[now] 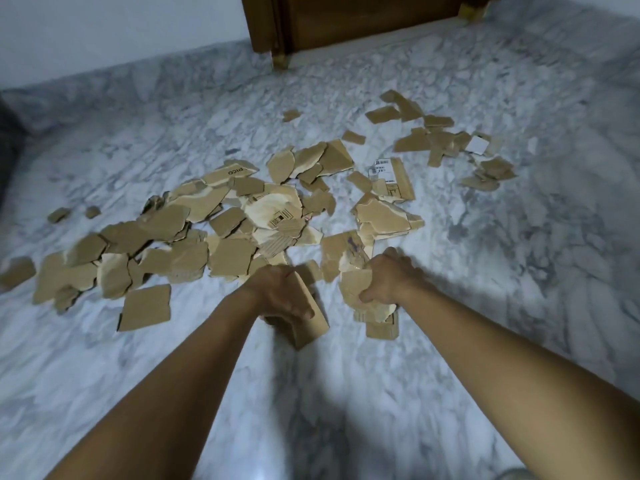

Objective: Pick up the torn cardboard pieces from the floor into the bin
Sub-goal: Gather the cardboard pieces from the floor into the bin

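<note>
- The task is in its early part: most of the torn cardboard pieces (228, 216) lie spread over the marble floor (519, 271), in a wide heap across the middle of the view.
- The left hand (284, 291) is closed around a thick piece (310, 327), with the fingers curled over its upper edge. The piece is at the near edge of the heap.
- The right hand (389, 275) grips a bundle (360, 289) of several flat pieces. The thumb presses on the front, and the lower pieces hang below the hand.
- A second group (436, 140) lies farther away on the right, well apart from the hands. A piece with a white label (391, 178) lies between this group and the heap.
- Some single pieces lie apart at the left, for example a square one (147, 306) and two small ones (59, 214).
- The bin is not in view, so it cannot be told how much is already inside it.
- Judged from this, two handfuls are gathered and almost the whole collection is left to do.
</note>
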Motion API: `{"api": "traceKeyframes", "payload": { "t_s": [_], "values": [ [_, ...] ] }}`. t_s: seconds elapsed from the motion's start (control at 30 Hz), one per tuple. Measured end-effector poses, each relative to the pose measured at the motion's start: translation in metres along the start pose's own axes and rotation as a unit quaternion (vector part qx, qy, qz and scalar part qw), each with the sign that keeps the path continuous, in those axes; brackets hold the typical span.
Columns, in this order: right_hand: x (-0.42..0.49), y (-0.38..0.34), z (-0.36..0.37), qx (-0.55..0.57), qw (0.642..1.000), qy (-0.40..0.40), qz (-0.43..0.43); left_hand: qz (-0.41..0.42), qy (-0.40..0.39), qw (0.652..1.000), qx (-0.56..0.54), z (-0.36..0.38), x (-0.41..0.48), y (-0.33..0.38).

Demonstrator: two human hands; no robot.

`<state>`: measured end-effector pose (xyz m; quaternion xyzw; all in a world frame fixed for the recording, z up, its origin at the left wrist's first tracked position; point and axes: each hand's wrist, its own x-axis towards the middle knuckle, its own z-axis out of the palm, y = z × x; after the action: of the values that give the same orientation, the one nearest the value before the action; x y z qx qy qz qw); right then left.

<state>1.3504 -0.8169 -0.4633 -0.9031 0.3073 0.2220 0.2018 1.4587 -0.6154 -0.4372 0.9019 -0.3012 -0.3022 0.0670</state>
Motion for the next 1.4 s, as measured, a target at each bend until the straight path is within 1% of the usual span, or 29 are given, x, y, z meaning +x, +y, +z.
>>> {"api": "traceKeyframes", "payload": {
  "t_s": [0.03,0.07,0.17,0.27,0.33,0.37,0.43,0.57,0.63,0.7,0.77,0.83,0.93,0.97,1.03,1.07,1.13,1.23,1.33,1.4],
  "values": [
    [-0.003,0.000,0.004,0.000,1.000,0.015,-0.001,0.004,0.003,0.999,0.036,0.008,0.000,0.003],
    [-0.005,0.000,0.006,0.011,1.000,0.027,0.000,0.004,0.013,0.999,0.048,0.017,0.001,0.004],
    [-0.009,0.001,0.008,0.091,0.995,0.041,0.002,-0.036,0.013,0.999,0.016,0.028,-0.003,0.003],
    [-0.012,0.003,0.006,0.205,0.977,0.059,-0.009,-0.040,-0.029,0.998,0.045,0.030,-0.002,0.000],
    [-0.015,0.005,0.001,0.264,0.963,0.048,0.004,-0.037,-0.053,0.996,0.065,0.029,-0.006,-0.002],
    [-0.017,0.007,-0.003,0.288,0.957,0.038,0.014,-0.048,-0.054,0.996,0.052,0.027,-0.009,-0.003],
    [-0.017,0.013,-0.013,0.310,0.950,0.026,0.028,-0.060,-0.037,0.997,0.031,0.022,-0.012,-0.003],
    [-0.020,0.028,-0.038,0.342,0.939,0.037,0.026,-0.020,-0.013,1.000,0.003,0.005,-0.014,-0.002],
    [-0.025,0.035,-0.047,0.337,0.941,0.029,0.028,-0.009,0.000,0.999,-0.038,-0.003,-0.013,0.000],
    [-0.033,0.039,-0.052,0.318,0.948,-0.001,0.030,0.002,0.006,0.995,-0.099,-0.011,-0.012,-0.001],
    [-0.040,0.038,-0.051,0.289,0.956,-0.036,0.028,0.017,-0.022,0.991,-0.129,-0.019,-0.008,-0.005],
    [-0.043,0.034,-0.044,0.254,0.965,-0.052,0.028,-0.004,-0.055,0.993,-0.108,-0.027,-0.005,-0.008],
    [-0.041,0.026,-0.019,0.214,0.974,-0.060,0.035,-0.019,-0.083,0.996,0.005,-0.021,-0.010,-0.001],
    [-0.040,0.022,-0.008,0.189,0.980,-0.055,0.038,-0.021,-0.076,0.996,0.038,-0.014,-0.011,0.003],
    [-0.038,0.013,0.012,0.148,0.988,-0.016,0.049,-0.005,-0.041,0.996,0.082,0.003,-0.017,0.014],
    [-0.036,0.010,0.018,0.142,0.988,0.000,0.052,0.007,-0.028,0.996,0.081,0.012,-0.017,0.019],
    [-0.034,0.005,0.022,0.148,0.987,0.007,0.057,0.020,-0.026,0.996,0.089,0.020,-0.013,0.028],
    [-0.033,0.007,0.020,0.179,0.982,-0.020,0.063,0.004,-0.026,0.994,0.105,0.021,-0.011,0.037],
    [-0.035,0.012,0.016,0.219,0.973,-0.042,0.063,-0.017,-0.026,0.996,0.078,0.026,-0.010,0.037],
    [-0.033,0.017,0.007,0.238,0.970,-0.029,0.050,-0.029,-0.006,0.999,0.038,0.025,-0.008,0.033]
  ]
}}
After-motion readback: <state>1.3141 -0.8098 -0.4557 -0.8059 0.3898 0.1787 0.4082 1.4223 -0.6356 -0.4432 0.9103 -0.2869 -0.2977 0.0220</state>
